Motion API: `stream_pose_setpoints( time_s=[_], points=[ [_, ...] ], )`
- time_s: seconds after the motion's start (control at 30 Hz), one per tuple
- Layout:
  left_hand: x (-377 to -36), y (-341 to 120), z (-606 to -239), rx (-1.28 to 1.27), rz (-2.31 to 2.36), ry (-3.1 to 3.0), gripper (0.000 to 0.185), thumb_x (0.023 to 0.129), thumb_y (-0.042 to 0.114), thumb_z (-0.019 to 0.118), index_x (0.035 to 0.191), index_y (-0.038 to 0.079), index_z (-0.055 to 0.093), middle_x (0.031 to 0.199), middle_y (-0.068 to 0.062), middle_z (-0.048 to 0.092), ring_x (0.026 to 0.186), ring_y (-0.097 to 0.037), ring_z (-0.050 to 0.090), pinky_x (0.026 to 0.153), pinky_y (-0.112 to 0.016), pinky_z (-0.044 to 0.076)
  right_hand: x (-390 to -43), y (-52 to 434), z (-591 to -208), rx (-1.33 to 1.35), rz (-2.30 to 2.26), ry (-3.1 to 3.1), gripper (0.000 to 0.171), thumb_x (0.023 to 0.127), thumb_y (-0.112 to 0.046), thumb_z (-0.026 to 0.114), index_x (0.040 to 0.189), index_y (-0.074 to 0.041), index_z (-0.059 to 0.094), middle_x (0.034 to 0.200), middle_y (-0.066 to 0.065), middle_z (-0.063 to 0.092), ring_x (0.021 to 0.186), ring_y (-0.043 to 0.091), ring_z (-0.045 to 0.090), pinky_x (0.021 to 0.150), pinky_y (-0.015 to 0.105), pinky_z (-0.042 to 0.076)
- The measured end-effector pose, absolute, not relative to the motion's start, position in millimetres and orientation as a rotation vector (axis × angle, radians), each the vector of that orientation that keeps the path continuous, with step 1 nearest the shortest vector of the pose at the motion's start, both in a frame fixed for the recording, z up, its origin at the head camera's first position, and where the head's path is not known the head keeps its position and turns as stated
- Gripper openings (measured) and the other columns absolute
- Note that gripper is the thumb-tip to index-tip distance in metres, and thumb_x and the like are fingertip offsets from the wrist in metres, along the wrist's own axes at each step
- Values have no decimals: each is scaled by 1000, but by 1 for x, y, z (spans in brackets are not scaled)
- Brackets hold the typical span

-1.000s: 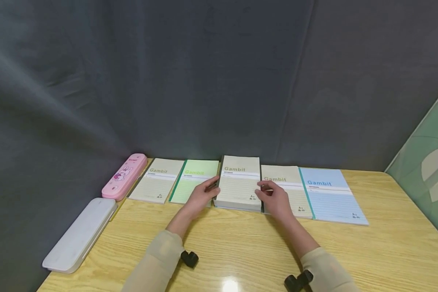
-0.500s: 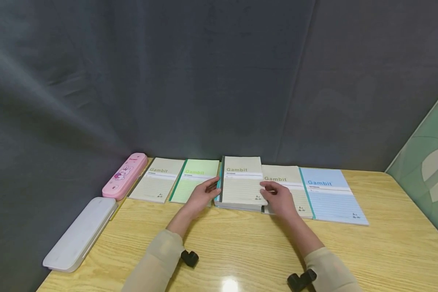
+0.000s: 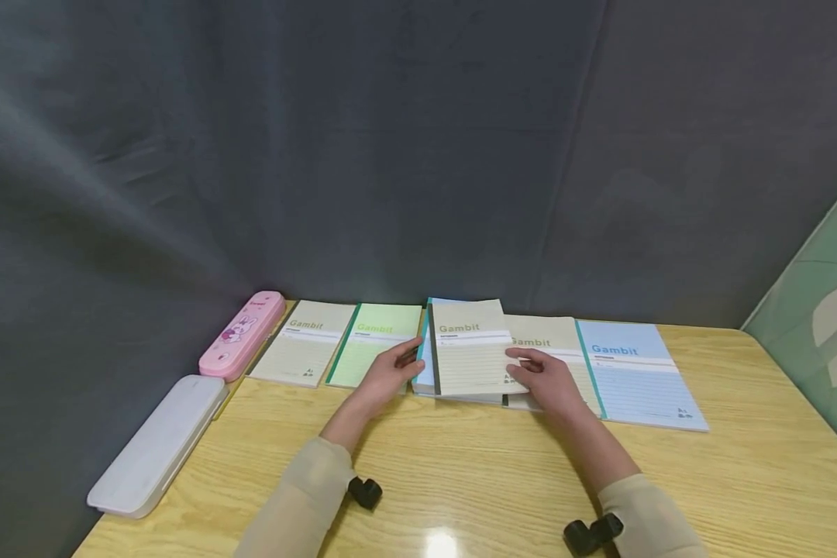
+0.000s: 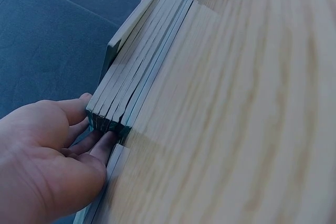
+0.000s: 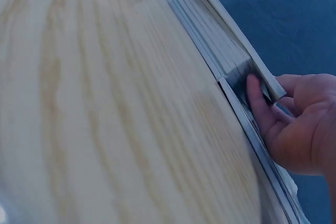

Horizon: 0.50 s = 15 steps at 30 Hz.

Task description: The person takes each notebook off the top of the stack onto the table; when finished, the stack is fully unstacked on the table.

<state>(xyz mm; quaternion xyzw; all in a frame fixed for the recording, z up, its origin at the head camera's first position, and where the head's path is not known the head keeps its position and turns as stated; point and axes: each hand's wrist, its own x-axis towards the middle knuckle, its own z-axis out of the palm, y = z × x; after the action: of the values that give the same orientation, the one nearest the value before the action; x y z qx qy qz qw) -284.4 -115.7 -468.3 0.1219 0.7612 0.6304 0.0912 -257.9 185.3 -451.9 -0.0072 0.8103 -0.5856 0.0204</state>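
A beige notebook (image 3: 470, 349) with a black spine lies tilted over the stack of notebooks (image 3: 425, 372), shifted to the right and lifted along its right side. My right hand (image 3: 544, 380) pinches its lower right edge; the right wrist view shows the thumb (image 5: 255, 95) beneath the cover. At the stack's left side my left hand (image 3: 384, 376) grips the spines, its fingertips against them in the left wrist view. A blue cover with a teal spine now tops the stack. Part of the left hand's fingers is hidden behind the stack.
Left of the stack lie a green notebook (image 3: 377, 333) and a beige notebook (image 3: 303, 345). On the right are another beige notebook (image 3: 579, 387) and a blue notebook (image 3: 642, 387). A pink pencil case (image 3: 240, 337) and a white case (image 3: 156, 446) line the table's left edge. A dark curtain (image 3: 418, 155) hangs behind.
My right hand has drawn the top beige notebook rightward off the stack and tilted it, uncovering the blue notebook beneath. The left hand has stayed at the stack's left side.
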Motion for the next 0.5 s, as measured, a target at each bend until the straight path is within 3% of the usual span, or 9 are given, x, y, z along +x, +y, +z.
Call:
stream_pose_setpoints(
  time_s=[0.23, 0.4, 0.5],
  points=[
    [-286, -115, -468, 359, 1875, 2263, 54, 104, 15, 60, 155, 15, 43, 158, -9, 39, 144, -32, 37, 113, -43, 40, -258, 196, -457, -7, -2036, 2239, 45, 101, -17, 65, 141, 3, 56, 98, -1, 70, 80, 7, 66, 61, 22, 52],
    [-287, -115, -469, 346, 1872, 2282, 54, 103, 14, 61, 155, 14, 44, 157, -10, 41, 143, -31, 39, 112, -41, 41, -256, 205, -458, -14, -2034, 2236, 47, 102, -19, 63, 144, 1, 53, 91, -6, 66, 76, 4, 61, 55, 22, 46],
    [-286, -115, -469, 329, 1872, 2284, 53, 103, 14, 60, 154, 15, 45, 156, -10, 42, 143, -30, 39, 112, -41, 41, -254, 212, -458, -14, -2032, 2245, 49, 103, -20, 63, 145, 2, 52, 93, -6, 66, 81, 4, 63, 57, 23, 49]
  ],
)
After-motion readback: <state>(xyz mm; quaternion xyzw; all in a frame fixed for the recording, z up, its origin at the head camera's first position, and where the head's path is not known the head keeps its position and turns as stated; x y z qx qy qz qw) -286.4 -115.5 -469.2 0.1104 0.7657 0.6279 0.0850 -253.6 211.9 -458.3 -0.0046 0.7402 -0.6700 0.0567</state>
